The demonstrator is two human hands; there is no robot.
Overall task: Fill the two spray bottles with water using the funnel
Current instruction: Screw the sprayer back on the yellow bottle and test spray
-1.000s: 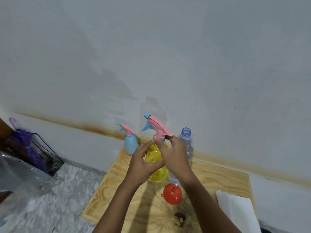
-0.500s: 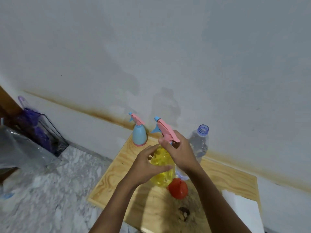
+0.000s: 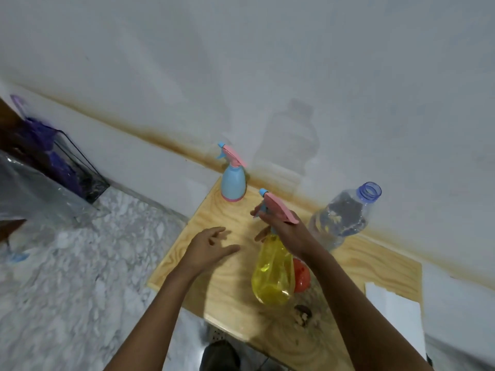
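The right hand (image 3: 289, 234) grasps the yellow spray bottle (image 3: 273, 274) by its neck, fingers curled just under the pink spray head (image 3: 278, 212). The bottle leans, with its head tipped away from the person. I cannot tell whether its base rests on the bench (image 3: 227, 290) or hangs just above it. The left hand (image 3: 209, 247) is released, with its fingers spread and holding nothing. It hovers over bare wood to the left of the yellow bottle, apart from it.

The orange funnel (image 3: 301, 277) lies on the bench just behind the yellow bottle and is mostly hidden by it. It sits in no bottle's neck. To the right stands a clear water bottle (image 3: 340, 220), uncapped and holding water. At the far edge near the wall stands the blue spray bottle (image 3: 233, 183), upright with its spray head on. A white sheet of paper (image 3: 393, 314) lies at the bench's right end.

The task looks to be at an early stage. Both spray heads are on and the funnel is unused. Whether the yellow bottle holds any water I cannot tell through its tinted wall. Left to do, as it seems: take the heads off, seat the funnel and pour into each bottle.
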